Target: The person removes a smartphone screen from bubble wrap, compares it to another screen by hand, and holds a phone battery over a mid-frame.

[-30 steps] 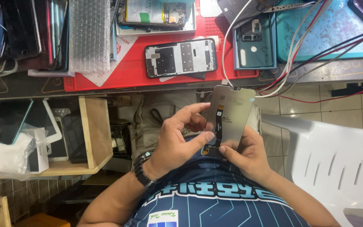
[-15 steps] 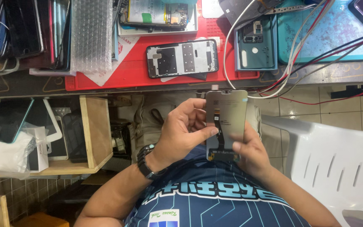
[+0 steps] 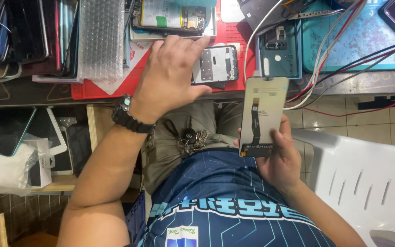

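Screen panel [image 3: 262, 114] pinched btwn R hand [image 3: 282, 160] fingers; L hand [image 3: 170, 73] fingers spread over phone frame [image 3: 215, 64].

Workbench [image 3: 33, 93] — red mat [image 3: 115, 89], teal mat [image 3: 366, 41], bubble wrap [image 3: 100, 39]

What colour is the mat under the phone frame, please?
Red mat, best seen in the head view.

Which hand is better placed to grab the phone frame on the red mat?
Left. The left hand is stretched over the red mat, fingertips at the phone frame. The right hand is busy holding the screen panel over the lap.
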